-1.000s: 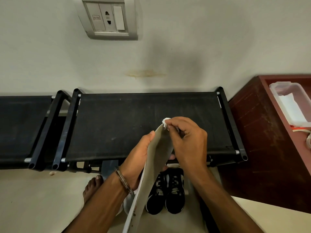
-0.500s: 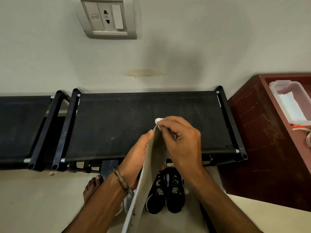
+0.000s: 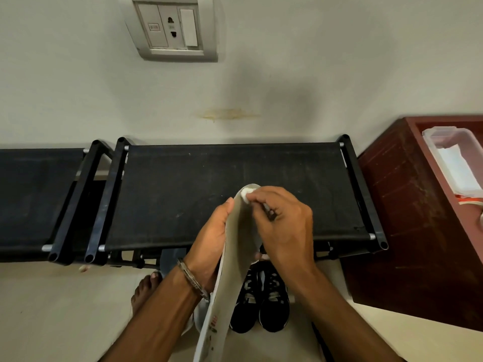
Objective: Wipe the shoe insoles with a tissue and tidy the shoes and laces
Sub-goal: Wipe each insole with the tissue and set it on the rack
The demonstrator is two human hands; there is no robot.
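Head view: our right hand (image 3: 282, 226) has slid the tissue (image 3: 246, 192) to the insole (image 3: 235, 246) tip at 12 o'clock; left hand (image 3: 211, 241) grips the insole, so this pass is nearly finished

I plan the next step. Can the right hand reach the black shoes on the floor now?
Probably not yet: the right hand pinches the tissue against the insole, which hangs over the black shoes. It must let go first.

— What's behind the hands from where I'm watching?
— A pale wall (image 3: 313, 61) with a socket plate (image 3: 171, 27) high up. Just beyond them, two black fabric racks (image 3: 209, 184); to their right, a reddish wooden cabinet (image 3: 407, 218). Cream floor (image 3: 52, 309) below.
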